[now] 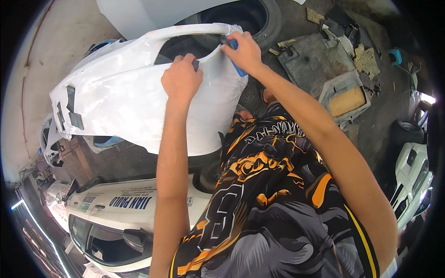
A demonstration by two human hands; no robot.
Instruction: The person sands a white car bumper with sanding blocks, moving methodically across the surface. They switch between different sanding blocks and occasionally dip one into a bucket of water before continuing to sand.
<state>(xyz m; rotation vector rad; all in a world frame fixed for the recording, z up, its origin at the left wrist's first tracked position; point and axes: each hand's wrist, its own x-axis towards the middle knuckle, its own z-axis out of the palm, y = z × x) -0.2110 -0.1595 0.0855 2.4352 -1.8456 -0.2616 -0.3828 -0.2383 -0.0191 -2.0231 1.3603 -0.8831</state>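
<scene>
A white car body panel (125,95) with patchy, smoothed paint stands in front of me. It has a long window-like opening near its upper right. My left hand (182,78) rests at the lower edge of that opening, its fingers curled around a small dark grey piece (196,65) of which only an end shows. At the opening's right corner, my right hand (244,51) pinches a flat blue piece (240,69), largely covered by the fingers. A dark bit (224,41) shows by its fingertips; I cannot tell what it is.
Beyond the panel lie another white panel (139,14) and a tire (271,23). Torn grey trim and lining pieces (308,60) litter the floor at right. A white car (125,204) stands close by at lower left, its side mirror (134,238) sticking out. Another white car (412,176) is far right.
</scene>
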